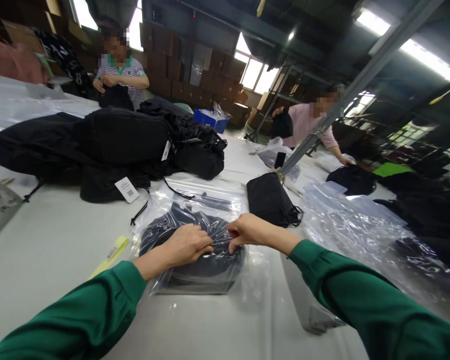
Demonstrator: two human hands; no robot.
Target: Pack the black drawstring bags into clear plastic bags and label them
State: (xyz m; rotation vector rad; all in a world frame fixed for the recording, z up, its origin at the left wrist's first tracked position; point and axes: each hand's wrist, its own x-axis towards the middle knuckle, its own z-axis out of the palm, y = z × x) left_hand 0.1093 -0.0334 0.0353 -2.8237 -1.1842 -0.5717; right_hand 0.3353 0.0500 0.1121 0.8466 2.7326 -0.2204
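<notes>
A clear plastic bag (243, 200) lies flat on the table, with a dark folded fabric item (210, 275) inside it. My left hand (189, 243) is on top of the bag, its fingers curled and gripping the plastic over the dark fabric. Just to its right, my right hand (247, 232) pinches the film between thumb and bent fingers. Wrinkles in the plastic run between the two hands. Beyond my right hand sits a black drawstring pouch (268, 197). A black cord crosses the bag's far left part.
Black bags (127, 135) with white tags are heaped at the far left. Loose clear plastic bags (345, 225) cover the right side. A yellow tape strip (110, 255) lies left. A slanted metal post (318, 130) rises at right. Two people work across the table near a blue box (210, 120).
</notes>
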